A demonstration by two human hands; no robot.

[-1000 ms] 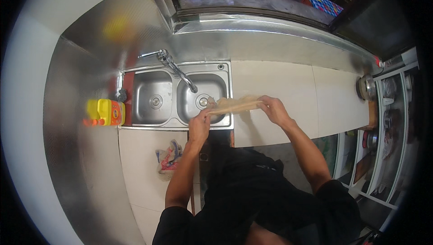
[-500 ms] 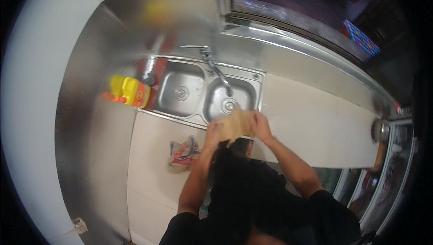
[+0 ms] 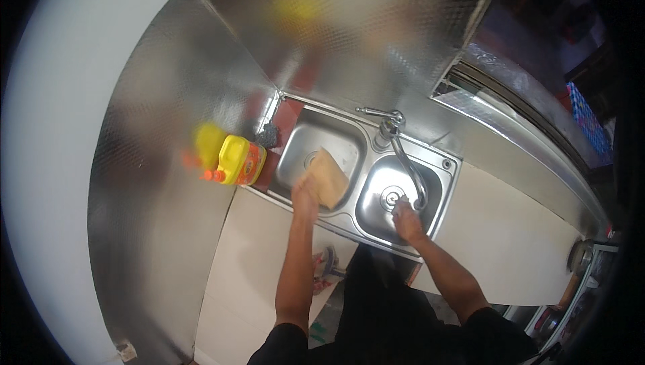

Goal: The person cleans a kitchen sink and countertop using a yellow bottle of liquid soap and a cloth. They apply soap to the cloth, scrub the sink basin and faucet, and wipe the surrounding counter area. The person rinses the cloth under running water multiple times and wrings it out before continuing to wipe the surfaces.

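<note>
A tan cloth point(image 3: 328, 180) hangs spread over the left basin point(image 3: 336, 126), with my left hand point(image 3: 306, 193) closed on its near left edge. My right hand point(image 3: 406, 220) reaches down into the right basin point(image 3: 376, 214), fingers drawn together beside the drain point(image 3: 393, 198). Something small and greyish shows at those fingertips, too unclear to name. The faucet point(image 3: 411, 170) curves over the right basin, its spout end close to my right hand.
A yellow jug with an orange cap point(image 3: 242, 160) stands left of the sink. Beside it a dark grey scouring pad point(image 3: 269, 136) lies on the red ledge point(image 3: 287, 115). A crumpled patterned cloth point(image 3: 326, 271) lies on the near counter point(image 3: 248, 251), partly behind my left forearm.
My hands have parted. The left has carried the tan cloth over the left basin; the right has let go of it and moved into the right basin. The view has shifted.
</note>
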